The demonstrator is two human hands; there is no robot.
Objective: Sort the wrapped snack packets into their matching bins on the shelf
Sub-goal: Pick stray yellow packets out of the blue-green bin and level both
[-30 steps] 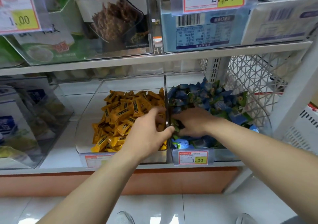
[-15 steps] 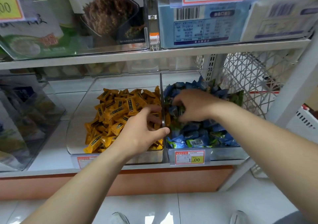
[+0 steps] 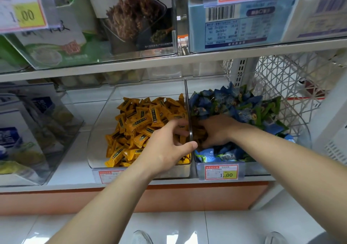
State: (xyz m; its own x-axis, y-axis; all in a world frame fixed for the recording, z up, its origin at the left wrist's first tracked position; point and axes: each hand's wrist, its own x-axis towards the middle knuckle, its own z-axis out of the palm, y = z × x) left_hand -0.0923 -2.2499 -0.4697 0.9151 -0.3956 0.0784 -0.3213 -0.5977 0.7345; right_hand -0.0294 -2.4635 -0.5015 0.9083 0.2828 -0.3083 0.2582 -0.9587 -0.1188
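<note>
Grip, right hand (image 3: 216, 131): fingers curled down into the right bin (image 3: 304, 136) of blue packets (image 3: 231, 103), hard against the wall next to the left bin (image 3: 95, 146). Cannot tell whether anything is pinched. Grip, left hand (image 3: 169, 146): loose, fingers spread over the yellow packets (image 3: 142, 123), holding nothing, thumb at that wall. Orange wrappers (image 3: 200, 135) show at the right fingertips, likely strays. Step judged: pulling strays out of blue. Next: pinch firmly on slick film, lift over the wall, drop in yellow.
</note>
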